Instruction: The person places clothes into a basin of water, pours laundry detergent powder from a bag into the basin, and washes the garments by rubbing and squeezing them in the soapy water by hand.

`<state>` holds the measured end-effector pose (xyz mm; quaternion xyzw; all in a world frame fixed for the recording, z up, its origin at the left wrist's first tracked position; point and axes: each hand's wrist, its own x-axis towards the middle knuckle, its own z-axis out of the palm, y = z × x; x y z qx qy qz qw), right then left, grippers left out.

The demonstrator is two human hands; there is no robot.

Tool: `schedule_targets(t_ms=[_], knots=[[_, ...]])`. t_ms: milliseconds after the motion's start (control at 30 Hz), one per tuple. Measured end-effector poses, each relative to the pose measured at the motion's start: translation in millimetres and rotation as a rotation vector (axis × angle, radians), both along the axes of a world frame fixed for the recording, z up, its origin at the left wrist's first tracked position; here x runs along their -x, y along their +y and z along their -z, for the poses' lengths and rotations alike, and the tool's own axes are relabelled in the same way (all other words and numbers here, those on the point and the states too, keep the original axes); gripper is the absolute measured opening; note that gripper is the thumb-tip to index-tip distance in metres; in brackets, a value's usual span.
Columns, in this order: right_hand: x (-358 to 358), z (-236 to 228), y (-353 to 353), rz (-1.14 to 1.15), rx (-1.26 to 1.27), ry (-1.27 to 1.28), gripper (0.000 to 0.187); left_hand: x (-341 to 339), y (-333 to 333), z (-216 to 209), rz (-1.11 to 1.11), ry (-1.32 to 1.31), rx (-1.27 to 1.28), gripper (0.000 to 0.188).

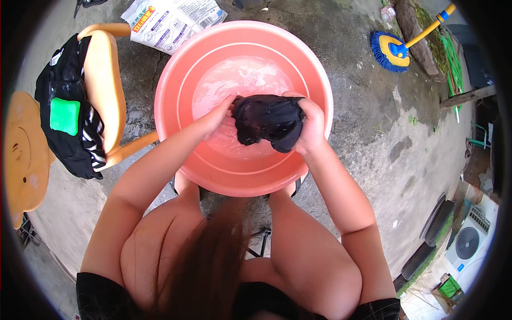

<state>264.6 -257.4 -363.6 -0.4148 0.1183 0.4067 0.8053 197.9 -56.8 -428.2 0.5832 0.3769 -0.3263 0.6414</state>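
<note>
While both hands close on one dark bundle, most of their fingers stay out of sight behind it.

Hidden: the fingertips of both hands are buried in the wet cloth, so how they lie inside the folds cannot be made out; long brown hair hangs over the lower middle of the view and covers the lap and the near rim of the basin.

Left hand (220,113): curled tight on the left edge of the black garment (266,121), wrist bent inward, forearm rising from the lower left.

Right hand (310,124): wrapped over the garment's right side, knuckles up, gripping firmly; the forearm comes up from the lower right.

Garment's place: bunched between the two hands, touching both, held just above the soapy water (237,80), over the middle of the basin.

Basin (176,69): round, pink plastic, standing on the concrete ground (373,133) between the person's knees.

Left side: a wooden chair (104,80) just beside the basin carries dark striped clothes (88,144) with a green soap bar (65,116) lying on top; a round wooden stool (24,152) is cut off by the rim of the view.

Far side: a white printed bag (170,21) lies behind the basin, partly cropped.

Right side: a blue and yellow mop (394,50) rests well apart, its handle running out of view; a white fan unit (469,240) sits near the lower right rim, bent by the lens.
</note>
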Motion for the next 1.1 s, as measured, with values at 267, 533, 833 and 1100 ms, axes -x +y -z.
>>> schedule_targets(t_ms=[267, 533, 833, 1100], knots=[[12, -58, 26, -0.068, -0.219, -0.074, 0.039, -13, -10, 21, -0.178, -0.179, 0.832, 0.037], [-24, 18, 7, 0.036, 0.354, -0.489, 0.024, -6, -7, -24, -0.424, -0.249, 0.753, 0.032], [3, 10, 23, -0.044, 0.096, -0.040, 0.052, -12, 9, -21, -0.342, -0.313, 0.810, 0.043], [-12, -6, 15, 0.061, 0.175, -0.221, 0.015, 3, 20, -3, -0.226, -0.213, 0.588, 0.051]])
